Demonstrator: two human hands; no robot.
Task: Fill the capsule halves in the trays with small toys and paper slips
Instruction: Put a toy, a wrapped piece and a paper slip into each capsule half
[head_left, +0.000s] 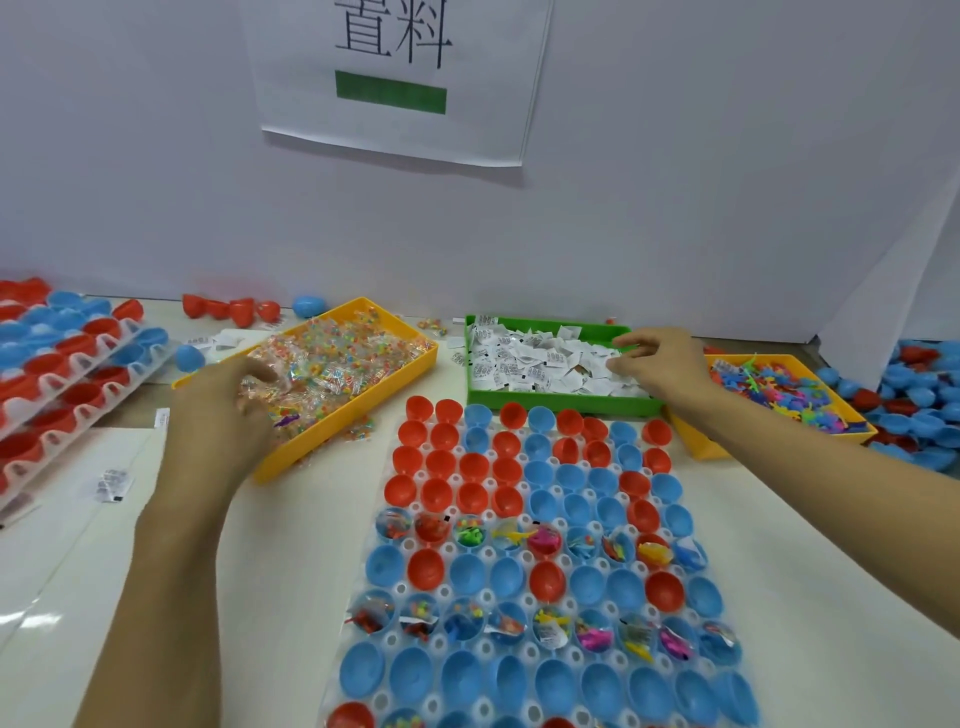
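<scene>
A clear tray in front of me holds rows of red and blue capsule halves. Two rows hold toys and packets; the others look empty. My left hand reaches into the yellow bin of small clear packets with coloured beads, its fingers curled among them and blurred. My right hand hovers over the green bin of white paper slips, fingertips pinching at the slips on its right side.
A second yellow bin of small colourful toys stands at the right, with loose blue and red halves beyond it. Stacked trays of halves lie at the left. A white wall with a paper sign rises behind.
</scene>
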